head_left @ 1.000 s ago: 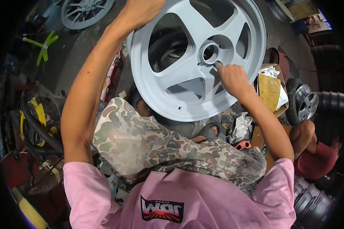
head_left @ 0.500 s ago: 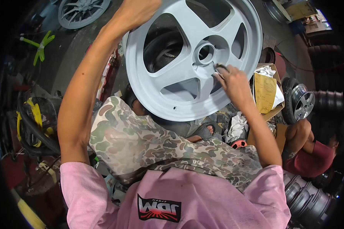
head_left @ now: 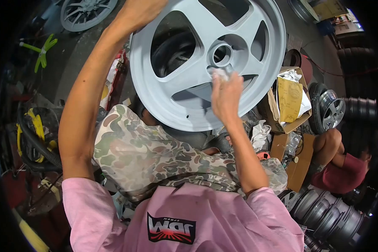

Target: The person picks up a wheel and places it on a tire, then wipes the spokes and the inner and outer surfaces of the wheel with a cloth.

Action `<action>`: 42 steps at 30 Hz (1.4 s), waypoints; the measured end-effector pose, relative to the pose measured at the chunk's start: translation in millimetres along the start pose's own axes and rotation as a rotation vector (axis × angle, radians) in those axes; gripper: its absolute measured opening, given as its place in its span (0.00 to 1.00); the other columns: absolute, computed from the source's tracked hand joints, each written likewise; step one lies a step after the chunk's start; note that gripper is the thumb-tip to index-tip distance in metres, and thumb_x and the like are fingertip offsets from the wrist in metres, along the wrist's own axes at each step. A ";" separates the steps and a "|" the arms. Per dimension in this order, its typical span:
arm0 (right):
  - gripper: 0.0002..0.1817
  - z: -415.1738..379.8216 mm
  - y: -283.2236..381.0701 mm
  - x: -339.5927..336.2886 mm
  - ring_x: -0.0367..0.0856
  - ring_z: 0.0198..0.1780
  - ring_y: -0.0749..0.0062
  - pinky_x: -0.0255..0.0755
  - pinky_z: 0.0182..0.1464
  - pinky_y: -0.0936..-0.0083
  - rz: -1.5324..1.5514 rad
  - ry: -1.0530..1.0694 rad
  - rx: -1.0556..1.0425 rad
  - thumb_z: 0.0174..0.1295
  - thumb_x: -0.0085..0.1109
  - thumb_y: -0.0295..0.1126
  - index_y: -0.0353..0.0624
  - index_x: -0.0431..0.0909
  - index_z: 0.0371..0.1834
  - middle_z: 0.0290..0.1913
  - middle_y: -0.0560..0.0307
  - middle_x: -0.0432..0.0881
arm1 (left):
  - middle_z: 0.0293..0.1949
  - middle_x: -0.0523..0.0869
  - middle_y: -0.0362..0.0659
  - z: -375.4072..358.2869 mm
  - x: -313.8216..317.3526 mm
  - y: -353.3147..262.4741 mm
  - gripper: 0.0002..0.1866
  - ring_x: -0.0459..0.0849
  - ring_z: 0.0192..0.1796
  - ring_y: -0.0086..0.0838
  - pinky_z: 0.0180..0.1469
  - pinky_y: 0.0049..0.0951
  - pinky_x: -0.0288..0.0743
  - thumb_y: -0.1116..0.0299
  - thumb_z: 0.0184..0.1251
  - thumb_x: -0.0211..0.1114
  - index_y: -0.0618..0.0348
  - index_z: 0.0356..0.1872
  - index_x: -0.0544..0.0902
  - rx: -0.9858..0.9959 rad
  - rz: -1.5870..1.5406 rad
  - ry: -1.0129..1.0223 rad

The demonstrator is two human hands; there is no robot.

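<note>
The grey wheel rim [head_left: 197,80] stands on edge, leaning against the person's camouflage-clad knees [head_left: 155,155], its spoked face turned toward the camera. Just right of the rim sits an open cardboard box [head_left: 287,122] with yellow sheets [head_left: 290,98] and crumpled paper inside; beyond the box a tyred wheel [head_left: 329,110] stands upright, and below it another person's bent knee [head_left: 329,145] shows. Up and left of the rim a second grey rim [head_left: 82,12] lies on the floor, with a green cross-shaped tool [head_left: 44,50] near it.

The right hand [head_left: 227,94] is pinched on a small pale pad [head_left: 219,74] (what it is made of is hard to tell) pressed to the rim just below the centre bore. The left hand [head_left: 140,10] grips the rim's upper left edge, its fingers cut off by the frame. The right forearm covers the rim's lower right spoke.
</note>
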State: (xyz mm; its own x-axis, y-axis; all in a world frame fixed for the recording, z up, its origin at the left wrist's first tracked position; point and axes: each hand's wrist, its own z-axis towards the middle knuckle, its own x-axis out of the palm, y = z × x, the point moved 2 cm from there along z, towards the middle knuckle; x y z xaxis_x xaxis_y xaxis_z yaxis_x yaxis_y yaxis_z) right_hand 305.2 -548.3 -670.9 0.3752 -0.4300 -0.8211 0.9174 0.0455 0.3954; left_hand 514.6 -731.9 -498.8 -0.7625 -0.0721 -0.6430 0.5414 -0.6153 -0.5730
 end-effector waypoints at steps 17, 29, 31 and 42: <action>0.16 23.3 -46.8 -35.0 0.75 0.49 0.56 0.68 0.50 0.58 -0.225 0.195 -0.374 0.72 0.60 0.41 0.46 0.89 0.52 0.45 0.51 0.78 | 0.36 0.84 0.67 1.8 -1.7 0.6 0.23 0.83 0.40 0.62 0.44 0.48 0.73 0.56 0.85 0.44 0.71 0.44 0.78 0.037 0.047 0.010; 0.15 25.1 -0.6 -35.9 0.75 0.49 0.52 0.68 0.49 0.57 0.323 0.366 0.029 0.76 0.55 0.37 0.40 0.89 0.45 0.46 0.49 0.79 | 0.35 0.82 0.67 -3.2 -1.6 -0.7 0.23 0.81 0.38 0.59 0.43 0.48 0.72 0.57 0.85 0.44 0.70 0.44 0.78 0.108 0.053 -0.060; 0.14 14.9 -21.2 -44.2 0.75 0.48 0.53 0.68 0.49 0.58 0.236 0.310 -0.112 0.76 0.56 0.37 0.43 0.89 0.49 0.45 0.50 0.78 | 0.33 0.82 0.66 0.4 -1.5 2.4 0.23 0.80 0.35 0.57 0.43 0.47 0.72 0.56 0.85 0.44 0.70 0.43 0.78 0.163 0.054 -0.085; 0.15 6.7 -23.7 -44.2 0.74 0.45 0.52 0.69 0.48 0.54 0.162 0.275 -0.120 0.74 0.58 0.37 0.40 0.89 0.49 0.43 0.46 0.79 | 0.27 0.78 0.60 -1.0 -1.6 -0.1 0.25 0.76 0.31 0.39 0.41 0.42 0.71 0.55 0.85 0.45 0.72 0.40 0.77 0.023 -0.015 -0.056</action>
State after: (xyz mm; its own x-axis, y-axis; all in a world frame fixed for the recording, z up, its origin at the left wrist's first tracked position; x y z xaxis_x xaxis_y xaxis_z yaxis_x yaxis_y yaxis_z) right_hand 266.0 -536.4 -641.2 0.5238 -0.1500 -0.8385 0.8461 0.2058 0.4917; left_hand 516.2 -730.9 -498.2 -0.7894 -0.1062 -0.6047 0.5221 -0.6343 -0.5702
